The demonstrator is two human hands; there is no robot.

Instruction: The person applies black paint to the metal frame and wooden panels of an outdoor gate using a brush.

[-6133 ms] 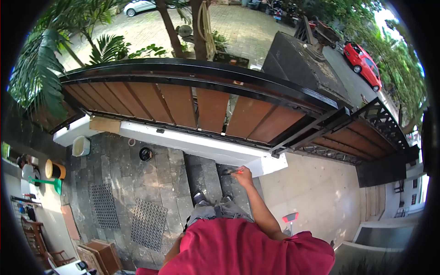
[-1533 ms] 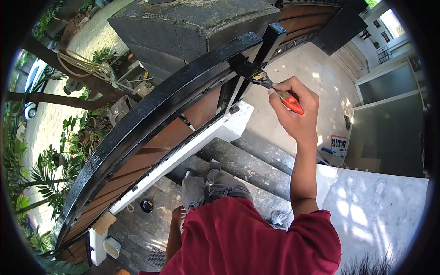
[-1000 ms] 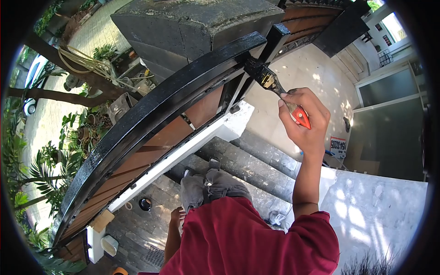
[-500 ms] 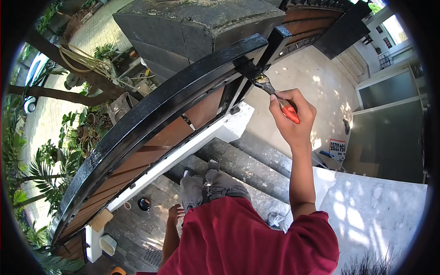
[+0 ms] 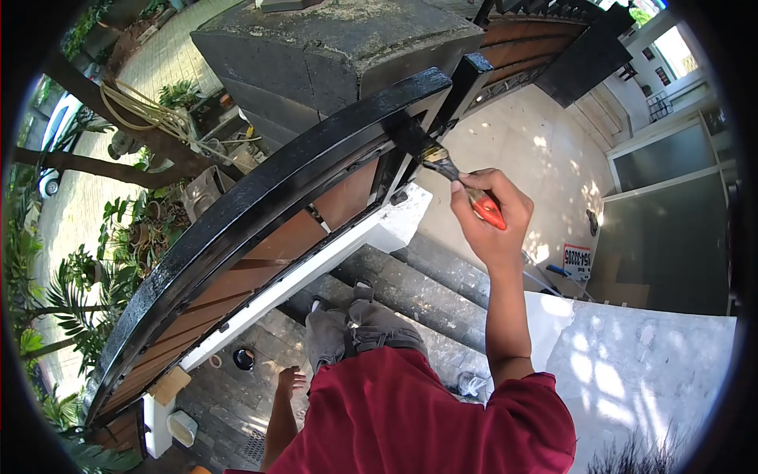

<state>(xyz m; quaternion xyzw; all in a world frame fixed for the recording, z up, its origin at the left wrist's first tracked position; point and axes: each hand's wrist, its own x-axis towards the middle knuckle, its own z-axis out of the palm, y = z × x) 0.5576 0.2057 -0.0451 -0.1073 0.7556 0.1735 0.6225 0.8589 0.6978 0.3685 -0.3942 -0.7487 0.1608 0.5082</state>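
Observation:
My right hand (image 5: 499,217) is closed around a paintbrush (image 5: 439,159) with an orange-red handle end. The bristles are dark with paint and touch the side face of a curved black metal rail (image 5: 260,178), close to its upper end. The rail's top looks glossy, and brown panels (image 5: 264,237) fill the frame below it. Down by my side, my left hand (image 5: 291,379) hangs with its fingers loosely apart, holding nothing. Below it on the paving sits a small round dark pot (image 5: 244,359).
Grey stone steps (image 5: 426,288) lie under my feet, beside a white ledge (image 5: 276,292). A dark stone pillar (image 5: 339,63) rises behind the rail. Plants (image 5: 87,272) and a tree branch (image 5: 110,167) are at left. A pale wall top (image 5: 632,371) lies at right.
My right hand and the paintbrush have shifted left and slightly down along the rail's side. My left hand has swung a little outward to the left. The view has moved slightly.

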